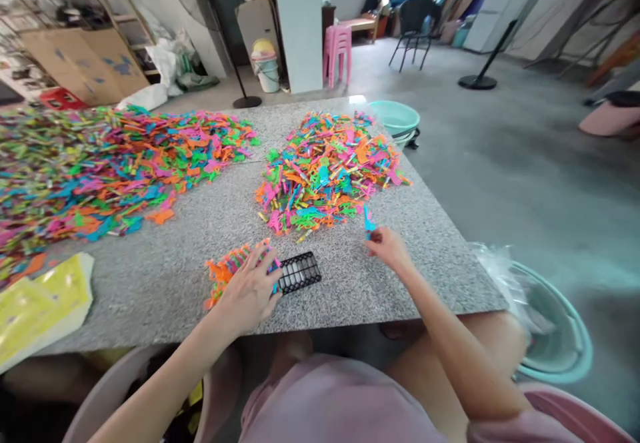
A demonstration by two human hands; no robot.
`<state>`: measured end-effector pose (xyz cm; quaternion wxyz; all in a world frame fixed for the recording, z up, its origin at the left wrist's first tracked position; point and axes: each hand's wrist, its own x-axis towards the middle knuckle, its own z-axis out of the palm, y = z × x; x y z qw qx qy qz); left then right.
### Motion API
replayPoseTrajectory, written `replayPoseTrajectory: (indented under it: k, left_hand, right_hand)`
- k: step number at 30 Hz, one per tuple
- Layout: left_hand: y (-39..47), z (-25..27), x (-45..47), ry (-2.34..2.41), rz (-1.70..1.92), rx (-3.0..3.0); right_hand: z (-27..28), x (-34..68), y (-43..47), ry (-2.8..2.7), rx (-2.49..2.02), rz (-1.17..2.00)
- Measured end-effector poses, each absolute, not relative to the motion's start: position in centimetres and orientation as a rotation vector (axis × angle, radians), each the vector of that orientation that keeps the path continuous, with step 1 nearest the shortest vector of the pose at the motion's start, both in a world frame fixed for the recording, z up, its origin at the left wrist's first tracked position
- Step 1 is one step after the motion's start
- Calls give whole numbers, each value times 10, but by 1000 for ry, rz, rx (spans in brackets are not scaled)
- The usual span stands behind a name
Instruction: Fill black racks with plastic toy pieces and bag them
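While the speckled desk (350,300) spreads before me, a big multicoloured heap (150,170) covers its left side and a smaller pile (330,173) lies ahead. Over the black rack (301,272), its left part crowded with bright pieces (224,268), my left fingers (269,260) spread; whether they grip, I cannot tell. My right fingers (375,246) pinch one blue piece (369,224) beside the smaller pile.

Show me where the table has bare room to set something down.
Free: between the rack and the right hand; the strip between the large pile and the small pile; between the yellow sheets and the pieces under the left hand. Crowded: both piles, and under the left hand.
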<state>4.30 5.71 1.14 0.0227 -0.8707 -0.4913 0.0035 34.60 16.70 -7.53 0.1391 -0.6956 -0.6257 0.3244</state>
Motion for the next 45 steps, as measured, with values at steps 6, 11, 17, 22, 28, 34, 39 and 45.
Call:
replayPoseTrajectory:
  k: [6, 11, 17, 22, 28, 34, 39, 45]
  left_hand:
    - [56, 14, 46, -1591, 19, -2699]
    - [54, 15, 47, -1604, -20, -2718]
    - [53, 11, 47, -1649, -140, -2705]
    - [52, 8, 51, -1738, -185, -2634]
    - [51, 4, 54, -1770, -184, -2586]
    - [37, 6, 50, -1762, -234, -2502]
    - [30, -8, 49, -1818, -226, -2455]
    - [40, -2, 53, -1759, -308, -2377]
  right_hand:
    - [-92, 231, 86, -1890, -1363, 1226]
    - [-92, 196, 89, -1981, -1355, 1154]
    - [-74, 195, 90, -2307, -1469, 970]
    - [-60, 186, 91, -2495, -1458, 910]
    - [-58, 178, 98, -2626, -1456, 866]
    - [-59, 179, 97, -2614, -1383, 873]
    - [-63, 174, 96, -2603, -1384, 908]
    - [-70, 197, 98, -2615, -1059, 966]
